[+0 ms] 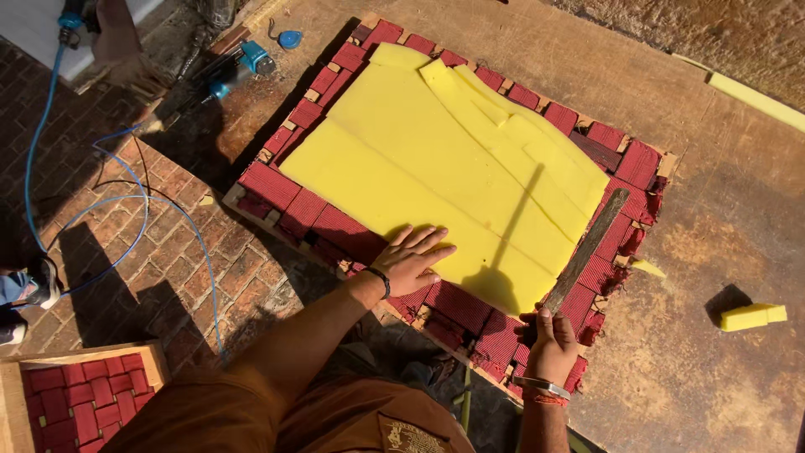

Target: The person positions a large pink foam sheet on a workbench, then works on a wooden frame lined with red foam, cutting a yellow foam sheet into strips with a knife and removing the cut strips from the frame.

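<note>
1. Foam [436, 159]: yellow sheet in several overlapping pieces, lying flat on the frame [277, 189], which is a square seat base woven with red webbing. Red border shows on all sides of the foam.
2. Left hand [411, 258]: flat, fingers spread, palm pressed on the near edge of the foam. Grips nothing. Dark band at the wrist.
3. Right hand [551, 342]: closed round the handle end of a blade [587, 247]. Metal bangle at the wrist.
4. Blade: long, narrow and dark, running up and away from the fist over the webbing, just beside the foam's right edge. Cannot tell if it touches the foam.
5. Frame sits on the ground, part on brown board, part on brick paving.
6. Scraps: a yellow offcut [753, 316] lies well apart to the right; a smaller sliver [647, 268] lies near the frame's right corner.
7. Far left: blue hose [126, 214] looping over the bricks; a blue power tool [239, 65] near the frame's top corner.
8. Bottom left: second webbed frame [80, 398], partly out of view.
</note>
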